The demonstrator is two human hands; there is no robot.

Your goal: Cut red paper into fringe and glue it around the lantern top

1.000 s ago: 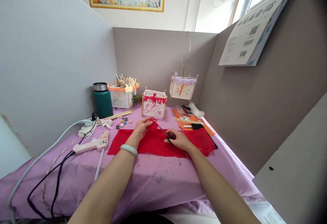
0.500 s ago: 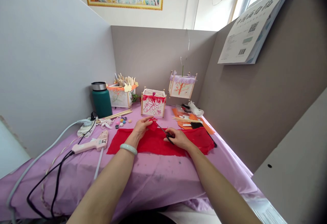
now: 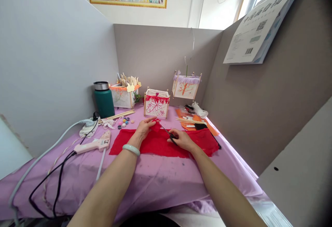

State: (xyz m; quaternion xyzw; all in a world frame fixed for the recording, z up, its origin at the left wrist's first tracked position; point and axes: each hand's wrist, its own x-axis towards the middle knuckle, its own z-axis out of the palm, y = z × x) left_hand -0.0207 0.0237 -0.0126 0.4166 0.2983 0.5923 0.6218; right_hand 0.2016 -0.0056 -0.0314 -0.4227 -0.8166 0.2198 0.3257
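Note:
A long piece of red cloth lies across the purple-covered table. My left hand, with a pale green bangle on its wrist, pinches a small fringed part of red cloth raised above the rest. In my right hand is a pair of scissors with dark handles, its blades pointing up and left at the fringed cloth. Whether the blades touch the cloth I cannot tell. Just behind my hands stands a white box lantern with wooden posts, red drawings and a red fringe.
On the left are a pink glue gun, a power strip with cables and a green bottle. A stick-filled box stands at the back. A purple-fringed lantern hangs behind right, above orange sheets and small tools.
The view has shifted very slightly. Both hands, the scissors and the red cloth keep nearly the same positions.

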